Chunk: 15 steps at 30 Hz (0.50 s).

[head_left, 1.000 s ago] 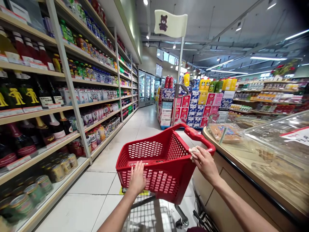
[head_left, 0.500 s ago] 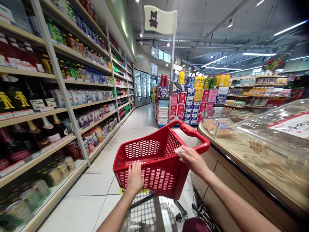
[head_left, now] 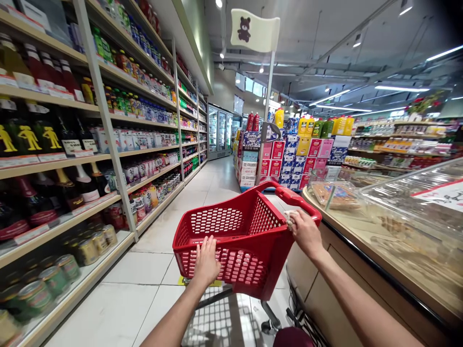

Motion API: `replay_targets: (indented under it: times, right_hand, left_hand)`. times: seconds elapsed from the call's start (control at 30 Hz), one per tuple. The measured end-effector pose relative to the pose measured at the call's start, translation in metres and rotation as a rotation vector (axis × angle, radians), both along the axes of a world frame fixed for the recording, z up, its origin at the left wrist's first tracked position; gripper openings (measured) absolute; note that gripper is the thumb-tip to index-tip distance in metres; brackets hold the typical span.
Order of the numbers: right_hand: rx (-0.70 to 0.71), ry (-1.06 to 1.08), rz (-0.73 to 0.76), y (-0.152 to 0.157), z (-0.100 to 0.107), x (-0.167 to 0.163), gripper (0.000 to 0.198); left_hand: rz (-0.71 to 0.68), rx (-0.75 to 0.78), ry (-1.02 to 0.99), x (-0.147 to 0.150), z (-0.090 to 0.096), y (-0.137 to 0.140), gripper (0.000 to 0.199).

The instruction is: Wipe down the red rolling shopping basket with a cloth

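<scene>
A red plastic shopping cart with perforated basket walls stands in front of me, its handle towards the right. My left hand lies on the near rim and side of the basket, fingers stretched out and holding nothing loose. Bunched in the fingers of my right hand is a small white wipe. That hand is at the basket's top right corner, just below the handle; whether the wipe touches the rim I cannot tell. Inside the basket I see only its bare red walls and part of the bottom.
Shelves of bottles and cans run along the left. A glass-topped counter curves close on the right, with cables at its base. Stacked drink cartons stand ahead. The tiled aisle leads to glass-door fridges.
My right hand has moved right with the wipe, along the basket's corner towards the handle. My left hand stays on the near rim. The whole view has shifted slightly.
</scene>
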State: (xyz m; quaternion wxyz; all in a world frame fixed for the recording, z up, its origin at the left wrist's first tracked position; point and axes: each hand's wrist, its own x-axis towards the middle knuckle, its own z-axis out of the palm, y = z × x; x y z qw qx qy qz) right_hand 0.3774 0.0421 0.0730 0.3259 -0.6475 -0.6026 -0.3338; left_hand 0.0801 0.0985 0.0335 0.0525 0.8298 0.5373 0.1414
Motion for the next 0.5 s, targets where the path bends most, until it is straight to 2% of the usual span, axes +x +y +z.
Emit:
replay_targets:
  times: [0.03, 0.13, 0.2, 0.27, 0.37, 0.43, 0.5]
  right_hand:
    - [-0.016, -0.021, -0.003, 0.002, -0.001, -0.005, 0.027]
    - [-0.123, -0.195, 0.144, 0.008, -0.013, -0.035, 0.03]
    - [-0.15, -0.278, 0.203, 0.007, -0.019, -0.044, 0.032]
    - [-0.163, -0.299, 0.197, 0.0, -0.021, -0.034, 0.032]
    - [-0.119, -0.261, 0.109, -0.008, -0.022, -0.016, 0.033]
    - [-0.071, -0.245, 0.066, -0.005, -0.028, -0.027, 0.034]
    - [-0.07, -0.268, 0.092, 0.003, -0.038, -0.055, 0.036]
  left_hand:
    - [0.002, -0.001, -0.001, 0.0, -0.001, -0.001, 0.07]
    - [-0.018, 0.012, 0.007, -0.003, -0.004, -0.002, 0.07]
    - [-0.038, 0.036, 0.023, -0.007, -0.005, -0.003, 0.07]
    - [-0.045, 0.057, 0.04, -0.011, -0.005, -0.003, 0.07]
    - [-0.039, 0.058, 0.047, -0.012, -0.006, -0.005, 0.069]
    - [-0.037, 0.044, 0.042, -0.011, -0.005, -0.007, 0.068]
    - [-0.053, 0.032, 0.045, -0.011, -0.004, -0.007, 0.069]
